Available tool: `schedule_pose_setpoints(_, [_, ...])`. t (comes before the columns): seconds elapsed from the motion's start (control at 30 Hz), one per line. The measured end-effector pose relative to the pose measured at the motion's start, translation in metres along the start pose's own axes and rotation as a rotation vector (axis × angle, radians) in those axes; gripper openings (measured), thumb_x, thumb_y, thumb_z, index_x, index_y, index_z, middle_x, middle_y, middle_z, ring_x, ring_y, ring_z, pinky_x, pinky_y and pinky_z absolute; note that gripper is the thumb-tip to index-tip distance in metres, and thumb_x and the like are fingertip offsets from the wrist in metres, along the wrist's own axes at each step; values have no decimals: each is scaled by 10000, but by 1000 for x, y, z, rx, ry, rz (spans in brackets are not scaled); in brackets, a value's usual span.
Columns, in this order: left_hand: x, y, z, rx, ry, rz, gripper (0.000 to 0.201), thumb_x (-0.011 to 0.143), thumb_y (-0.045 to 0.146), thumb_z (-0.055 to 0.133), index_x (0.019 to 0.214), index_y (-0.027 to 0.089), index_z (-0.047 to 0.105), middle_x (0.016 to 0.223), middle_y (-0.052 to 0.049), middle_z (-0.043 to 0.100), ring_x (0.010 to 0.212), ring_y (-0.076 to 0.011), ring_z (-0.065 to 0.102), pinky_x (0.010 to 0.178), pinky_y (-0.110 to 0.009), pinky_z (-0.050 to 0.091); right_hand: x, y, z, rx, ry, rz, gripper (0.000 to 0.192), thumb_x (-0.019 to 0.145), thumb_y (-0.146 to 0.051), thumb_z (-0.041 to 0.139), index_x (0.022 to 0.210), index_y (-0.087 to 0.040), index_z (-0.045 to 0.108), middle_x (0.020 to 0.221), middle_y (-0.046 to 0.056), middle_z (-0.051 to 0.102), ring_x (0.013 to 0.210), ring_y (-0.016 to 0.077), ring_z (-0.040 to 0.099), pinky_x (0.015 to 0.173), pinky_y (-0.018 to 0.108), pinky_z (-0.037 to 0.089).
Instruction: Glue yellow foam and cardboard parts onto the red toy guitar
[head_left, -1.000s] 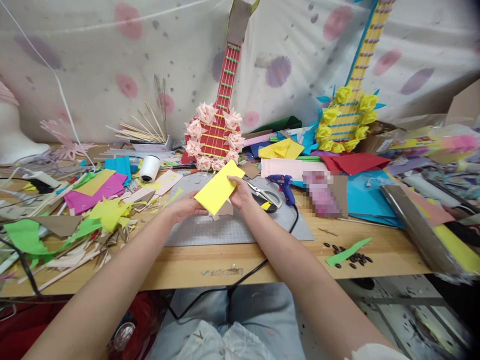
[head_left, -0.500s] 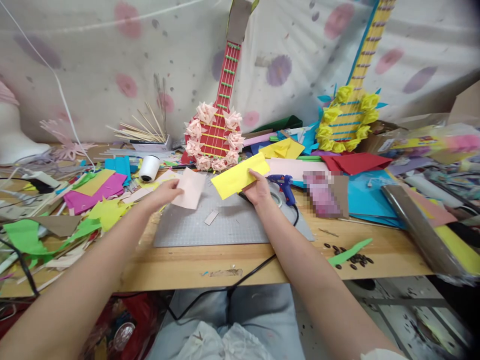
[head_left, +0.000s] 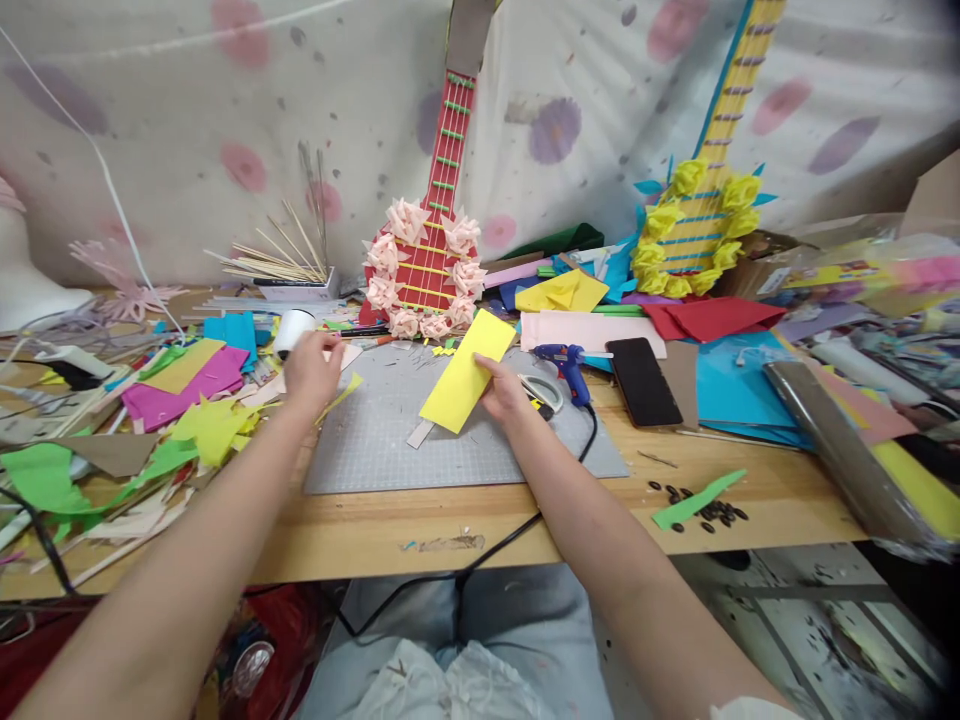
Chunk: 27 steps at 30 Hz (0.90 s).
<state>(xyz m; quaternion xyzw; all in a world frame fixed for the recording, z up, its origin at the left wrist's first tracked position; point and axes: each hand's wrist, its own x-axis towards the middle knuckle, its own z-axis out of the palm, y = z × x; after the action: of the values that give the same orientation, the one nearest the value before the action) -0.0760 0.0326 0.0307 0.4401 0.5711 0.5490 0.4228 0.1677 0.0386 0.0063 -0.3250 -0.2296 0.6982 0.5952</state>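
right hand (head_left: 504,392) fingers pinch yellow paper strip (head_left: 466,371) tilted over grey cutting mat (head_left: 390,450) | left hand (head_left: 311,368) fingers curled loosely, empty, over scraps (head_left: 210,425) at worktop's left

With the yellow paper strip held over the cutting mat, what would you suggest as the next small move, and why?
Probably lay the yellow paper strip flat on the grey cutting mat. The right hand pinches only its right edge, so it hangs tilted above the mat, while the left hand is off by the paper scraps. The scissors lie beside the right hand, within easy reach afterwards.
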Motion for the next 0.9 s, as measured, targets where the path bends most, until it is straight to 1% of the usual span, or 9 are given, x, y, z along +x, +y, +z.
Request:
schedule_pose_setpoints(0.1, [-14,-9,28,103,20,77,161,717,286,664,666,176,558,742,-25,584,849,-170,556,781,-274,435,-2,3,6,-54,-8,-27,174,674,-125,620,845,-157,623,735,5,707,656,151,655,685,275,547])
schedule_pose_setpoints(0.27, [-46,-31,72,-13,-247,2,298,646,386,683,813,184,542,749,-5,624,676,-143,575,645,-262,442,0,8,20,-111,13,-45,125,697,-117,601,814,-162,614,726,8,706,713,162,663,719,289,536])
schedule_pose_setpoints(0.37, [-47,-33,63,24,-240,24,309,606,396,696,772,174,559,730,-7,627,654,-149,569,615,-259,437,1,11,25,-240,-64,-33,87,719,-145,608,802,-172,606,738,0,701,684,136,650,664,260,528])
schedule_pose_setpoints(0.53, [-33,-22,23,-6,59,110,272,645,388,640,792,178,549,783,-9,634,685,-143,572,638,-250,447,-8,19,23,-691,-176,13,137,636,-177,726,692,-155,603,595,-18,634,483,74,546,506,190,462])
schedule_pose_setpoints(0.6, [-33,-21,18,-12,60,111,280,645,384,639,808,179,543,791,-13,635,683,-146,575,642,-255,454,-10,24,24,-735,-217,5,152,631,-219,738,714,-148,633,630,-6,648,504,72,545,493,175,445])
schedule_pose_setpoints(0.7, [-43,-26,30,79,-53,116,271,674,398,618,820,181,546,790,-24,641,706,-168,591,644,-270,464,-7,31,28,-560,-280,5,202,647,-270,726,799,-159,655,796,17,693,658,101,611,591,194,486])
schedule_pose_setpoints(0.77, [-54,-31,45,218,-133,142,282,729,424,564,870,180,562,861,-66,653,805,-217,613,708,-321,477,0,33,28,-420,-212,-22,218,638,-247,720,822,-161,642,825,17,701,712,124,631,670,232,507])
schedule_pose_setpoints(0.83, [-68,-37,59,442,-6,274,434,753,445,547,1074,152,538,1109,-158,604,1050,-285,557,893,-418,421,9,31,23,-348,-32,-137,214,631,-215,705,821,-167,619,802,5,700,711,133,635,698,257,514])
schedule_pose_setpoints(0.9, [-78,-42,70,691,50,432,726,681,482,631,1257,87,434,1328,-249,437,1278,-352,352,1062,-507,206,18,26,13,-319,130,-291,198,637,-207,682,815,-179,598,810,-9,698,723,132,635,711,263,514])
